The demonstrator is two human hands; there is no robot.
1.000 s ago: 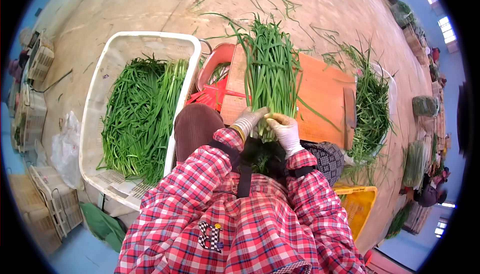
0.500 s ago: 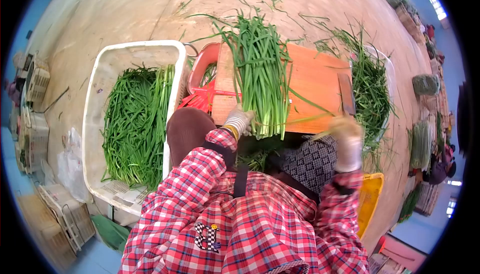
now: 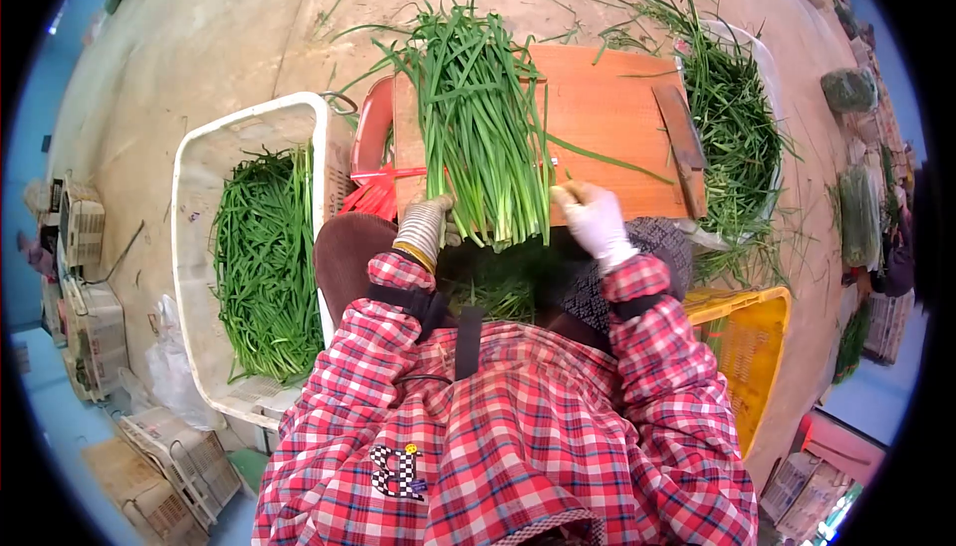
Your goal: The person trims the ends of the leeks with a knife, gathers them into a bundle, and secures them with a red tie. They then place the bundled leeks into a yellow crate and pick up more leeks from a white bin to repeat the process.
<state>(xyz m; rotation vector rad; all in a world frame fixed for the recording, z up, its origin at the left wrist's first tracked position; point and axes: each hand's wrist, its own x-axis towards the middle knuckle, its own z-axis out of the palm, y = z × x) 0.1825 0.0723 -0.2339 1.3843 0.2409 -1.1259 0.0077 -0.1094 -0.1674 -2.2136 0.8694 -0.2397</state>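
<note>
A bundle of green stalks (image 3: pixel 478 128) lies on the orange board (image 3: pixel 607 108), its pale ends over the near edge. My left hand (image 3: pixel 426 227), in a striped glove, is curled against the bundle's lower left side; how far its fingers wrap the stalks is partly hidden. Close to the lower right of the bundle, my right hand (image 3: pixel 593 215), in a white glove, has its fingers pressed together; whatever they pinch is too small to name. One loose green leaf (image 3: pixel 612 159) stretches across the board. A wide-bladed knife (image 3: pixel 679 142) rests at the board's right end.
On the left stands a white crate (image 3: pixel 189 247) of greens. Red strips (image 3: pixel 373 194) hang by a red container (image 3: pixel 370 128). Right of the board is a white basket (image 3: pixel 765 73) heaped with greens, above a yellow crate (image 3: pixel 772 347). Another person (image 3: pixel 896 257) is at far right.
My right hand has moved left from the board's right side to near the bundle. The long strand it trailed is no longer stretched from it. The camera view has shifted.
</note>
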